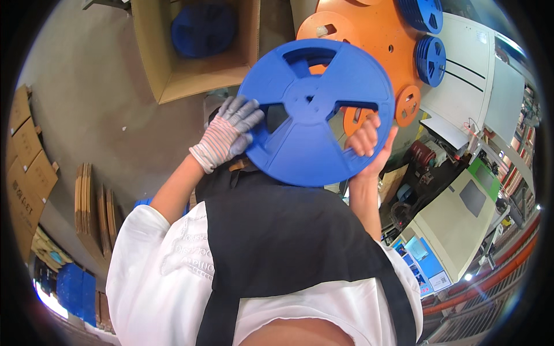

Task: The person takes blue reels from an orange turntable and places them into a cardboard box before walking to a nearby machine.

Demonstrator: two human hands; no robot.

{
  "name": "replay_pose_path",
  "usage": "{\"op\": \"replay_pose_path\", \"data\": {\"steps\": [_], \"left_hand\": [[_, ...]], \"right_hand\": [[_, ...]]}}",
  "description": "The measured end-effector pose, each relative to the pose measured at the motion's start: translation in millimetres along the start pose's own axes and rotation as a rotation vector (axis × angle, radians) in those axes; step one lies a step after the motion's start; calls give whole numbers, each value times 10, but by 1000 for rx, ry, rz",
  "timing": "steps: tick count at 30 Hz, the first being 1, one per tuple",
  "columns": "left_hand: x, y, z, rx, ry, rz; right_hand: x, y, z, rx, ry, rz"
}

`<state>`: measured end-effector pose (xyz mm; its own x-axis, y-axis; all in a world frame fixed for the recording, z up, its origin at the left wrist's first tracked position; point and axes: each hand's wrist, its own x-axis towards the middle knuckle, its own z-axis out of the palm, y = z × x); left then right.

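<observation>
Big round blue plastic reel [314, 115] held up flat in middle of view, both hands on it
Left hand [229, 134] in striped knit glove grips rim at 9 o'clock
Bare right hand [369, 141] hooks fingers through reel hole at 4 o'clock
Step looks like: carrying reel
Brown cardboard box [173, 69] sits at 11 o'clock, orange round machine plate [369, 29] at 1 o'clock
Next move needs steady two-hand hold, reel kept level

I hold one big blue reel [314, 112] with my two hands. One more blue reel [203, 30] sits in one cardboard box [173, 75]. Two stacks of blue reels [430, 57] hang on one orange round plate [369, 32]. I see one small orange reel [407, 104].
</observation>
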<state>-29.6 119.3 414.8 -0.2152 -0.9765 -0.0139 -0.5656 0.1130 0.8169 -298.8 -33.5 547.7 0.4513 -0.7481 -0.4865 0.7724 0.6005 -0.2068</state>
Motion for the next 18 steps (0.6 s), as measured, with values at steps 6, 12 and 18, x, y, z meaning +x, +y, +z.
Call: {"op": "replay_pose_path", "data": {"steps": [6,12,18], "left_hand": [[115,160,-150,34,22,208],[-54,302,-364,-566,197,-345],[-491,128,-450,-1759,497,-617]], "right_hand": [[282,31,235,-32,-32,27],[331,90,286,-410,8,-21],[69,36,-3,-759,348,-130]]}}
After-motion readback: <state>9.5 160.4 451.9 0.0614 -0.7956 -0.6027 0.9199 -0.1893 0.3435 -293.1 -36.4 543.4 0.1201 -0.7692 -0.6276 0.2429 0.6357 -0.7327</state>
